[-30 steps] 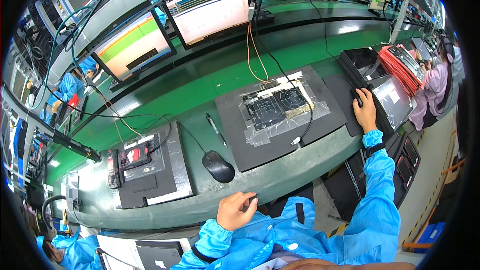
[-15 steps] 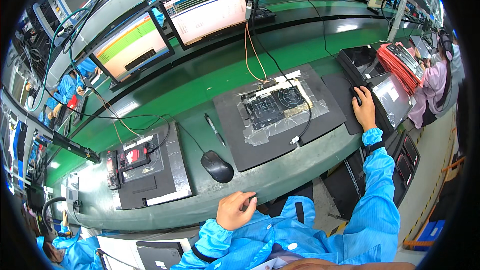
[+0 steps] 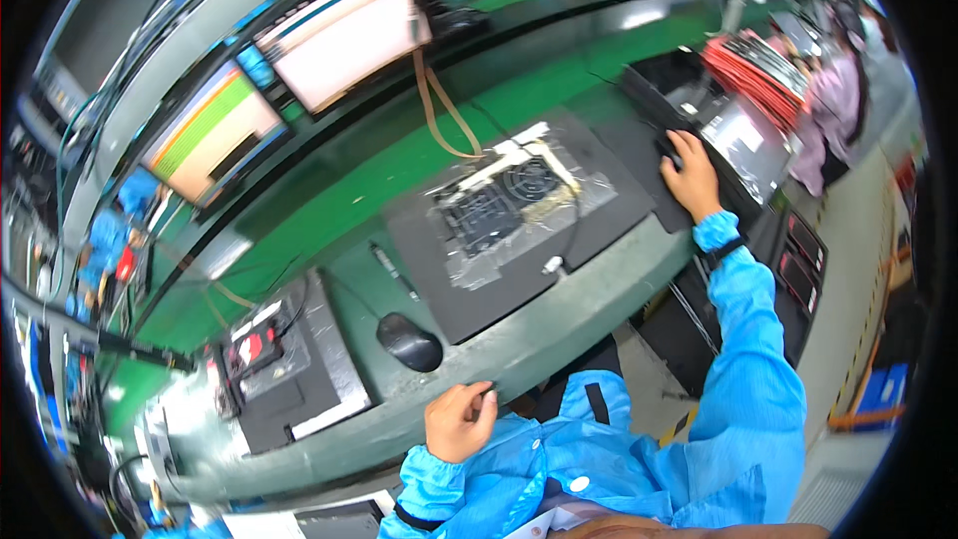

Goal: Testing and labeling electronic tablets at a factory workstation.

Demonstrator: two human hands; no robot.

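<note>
My right hand [image 3: 691, 180] rests over a black computer mouse [image 3: 670, 151] on a dark mat at the right, its fingers curved around it. Near the front edge of the green bench [image 3: 579, 291], my left hand [image 3: 459, 423] is curled, thumb against the fingers; I see nothing in it. Beyond that hand lies a second black mouse [image 3: 410, 341], with a dark pen [image 3: 395, 271] farther back. Between the two mice, a black fixture with a round grille [image 3: 529, 181] is taped to a dark foam board [image 3: 489, 304], and a white-tipped cable [image 3: 552, 265] lies on it.
Two lit monitors [image 3: 344, 35] stand at the back left. A smaller board [image 3: 334, 369] carries a black-and-red device [image 3: 254, 347]. At the right are a black tray [image 3: 664, 80] and stacked red sleeves [image 3: 753, 85]. Other people in blue and pink sit around the benches.
The whole view has shifted and blurred, with the bench things sliding left in the picture. My left fingers have curled in closer to the thumb. My right hand stays on its mouse.
</note>
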